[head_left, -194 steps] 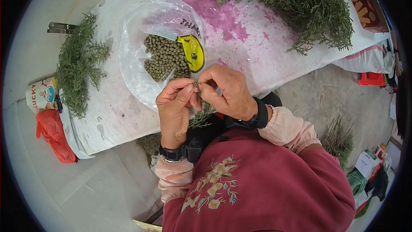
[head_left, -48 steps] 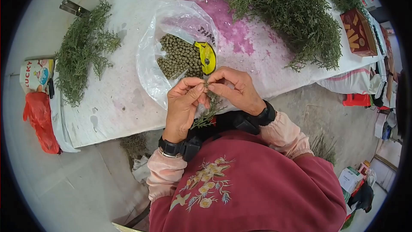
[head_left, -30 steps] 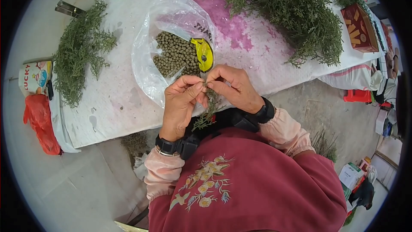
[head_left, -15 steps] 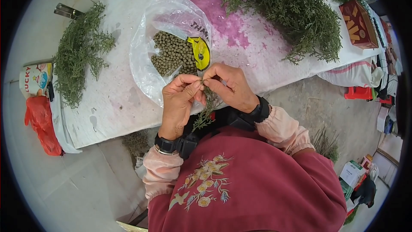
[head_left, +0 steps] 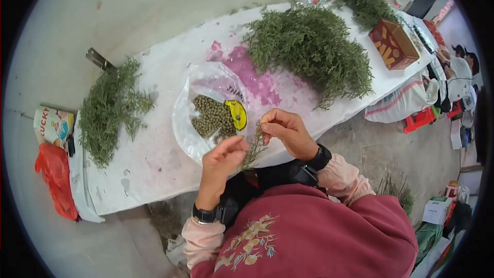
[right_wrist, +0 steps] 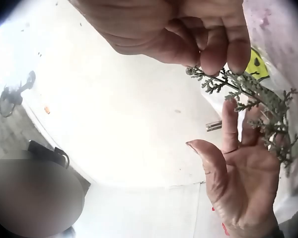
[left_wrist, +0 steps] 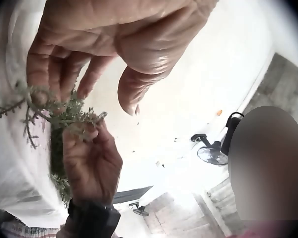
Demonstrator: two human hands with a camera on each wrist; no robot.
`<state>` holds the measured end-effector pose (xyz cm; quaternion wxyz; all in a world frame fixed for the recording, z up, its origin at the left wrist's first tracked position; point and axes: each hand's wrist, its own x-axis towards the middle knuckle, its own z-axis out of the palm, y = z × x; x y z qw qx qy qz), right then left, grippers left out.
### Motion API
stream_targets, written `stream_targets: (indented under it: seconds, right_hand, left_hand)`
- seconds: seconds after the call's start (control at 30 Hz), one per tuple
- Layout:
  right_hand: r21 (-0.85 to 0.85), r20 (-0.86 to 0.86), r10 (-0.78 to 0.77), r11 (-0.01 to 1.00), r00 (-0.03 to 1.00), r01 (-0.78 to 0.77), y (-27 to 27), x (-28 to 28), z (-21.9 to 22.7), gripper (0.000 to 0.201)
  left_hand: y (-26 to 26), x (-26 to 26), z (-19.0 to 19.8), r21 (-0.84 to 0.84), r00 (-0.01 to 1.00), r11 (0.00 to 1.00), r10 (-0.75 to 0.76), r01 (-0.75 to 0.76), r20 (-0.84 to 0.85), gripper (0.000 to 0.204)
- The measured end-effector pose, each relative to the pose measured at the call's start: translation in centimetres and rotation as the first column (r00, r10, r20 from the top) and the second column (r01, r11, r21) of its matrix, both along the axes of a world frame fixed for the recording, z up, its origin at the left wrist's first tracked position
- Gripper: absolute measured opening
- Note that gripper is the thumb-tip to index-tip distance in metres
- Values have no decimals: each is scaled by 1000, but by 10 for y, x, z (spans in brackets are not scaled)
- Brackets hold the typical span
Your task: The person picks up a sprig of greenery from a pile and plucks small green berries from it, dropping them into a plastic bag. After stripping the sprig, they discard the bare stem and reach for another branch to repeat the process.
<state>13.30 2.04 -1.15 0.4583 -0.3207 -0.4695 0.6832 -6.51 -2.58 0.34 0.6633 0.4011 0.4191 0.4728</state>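
Note:
My right hand [head_left: 288,133] pinches one end of a green conifer-like sprig [head_left: 255,148] between thumb and fingertips, above the table's near edge. In the right wrist view, the sprig [right_wrist: 268,101] runs sideways from those fingertips, with small scaly side shoots. My left hand [head_left: 220,162] is just left of it, slightly blurred. Its thumb stands apart and its fingers are extended in the right wrist view, where the left palm [right_wrist: 248,183] shows under the sprig. Beyond both hands lies a clear plastic bag [head_left: 186,136] of brown-green pellets [head_left: 212,114], with a yellow piece [head_left: 237,115] at its side.
A large heap of green branches [head_left: 309,51] lies on the white, pink-stained table [head_left: 159,162], and a smaller bunch [head_left: 110,110] at its left. A red-brown box [head_left: 393,45] and more greenery [head_left: 368,5] are at the far right. A red plastic bag [head_left: 55,180] hangs at the left edge.
My hands, which met at the sprig's tip, are now apart. The left has let go and drawn back; the right keeps the sprig, now raised more upright. The head view has tilted up.

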Motion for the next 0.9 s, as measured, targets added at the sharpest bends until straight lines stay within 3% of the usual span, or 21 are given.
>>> stream_targets:
  seconds: [0.07, 0.17, 0.33, 0.37, 0.4, 0.47, 0.53, 0.57, 0.63, 0.67, 0.7, 0.77, 0.83, 0.87, 0.9]
  right_hand:
    - [26, -2, -11, 1000, 1000, 11, 2, -3, 12, 12]
    - [121, 48, 91, 988, 995, -96, 3, -11, 31, 11]
    - [111, 183, 229, 961, 956, -251, 14, -11, 56, 11]
    - [416, 425, 85, 866, 901, -278, 29, -6, 63, 12]
    - [653, 580, -130, 665, 804, -363, 44, -1, 70, 14]
    - [725, 602, -349, 616, 718, -308, 85, 8, 79, 21]
    - [808, 587, -600, 479, 544, -343, 131, 10, 80, 25]
    - [813, 579, -577, 460, 576, -356, 150, 6, 79, 25]
    - [777, 549, -775, 335, 313, -533, 182, -9, 71, 28]
    - [708, 568, -791, 328, 228, -625, 194, -16, 63, 27]
    - [631, 567, -812, 321, 137, -706, 206, -21, 55, 26]
    - [383, 666, -741, 433, -81, -816, 229, -23, 36, 17]
    - [237, 678, -714, 436, -174, -868, 242, -18, 27, 9]
    - [241, 676, -720, 420, -160, -875, 242, -15, 27, 9]
    - [323, 679, -729, 400, -84, -858, 239, -10, 32, 6]
  left_hand:
    - [-5, 1, 3, 33, 998, 998, -43, 45, -56, 26]
    - [-12, 1, -4, 56, 956, 976, -191, 208, -224, 33]
    - [-19, -12, 9, 41, 974, 985, -156, 165, -162, 33]
    - [-21, -23, 19, 14, 981, 994, -100, 104, -165, 32]
    - [-22, -35, 28, -16, 985, 999, -42, 40, -169, 32]
    - [-20, -63, 37, 35, 969, 986, 168, -164, -183, 32]
    - [-12, -96, 41, 66, 945, 964, 266, -258, -191, 29]
    - [-10, -111, 45, 94, 912, 934, 358, -345, -201, 27]
    - [-5, -136, 55, 86, 882, 910, 414, -405, -227, 27]
    - [-1, -148, 61, 70, 877, 908, 418, -414, -237, 27]
    - [3, -159, 65, 77, 849, 885, 464, -460, -252, 27]
    - [15, -180, 75, 40, 832, 875, 472, -482, -291, 25]
    - [30, -204, 82, 65, 796, 854, 507, -516, -331, 24]
    - [39, -217, 87, 75, 778, 848, 513, -524, -362, 23]
    - [49, -230, 94, 78, 771, 842, 523, -534, -362, 23]
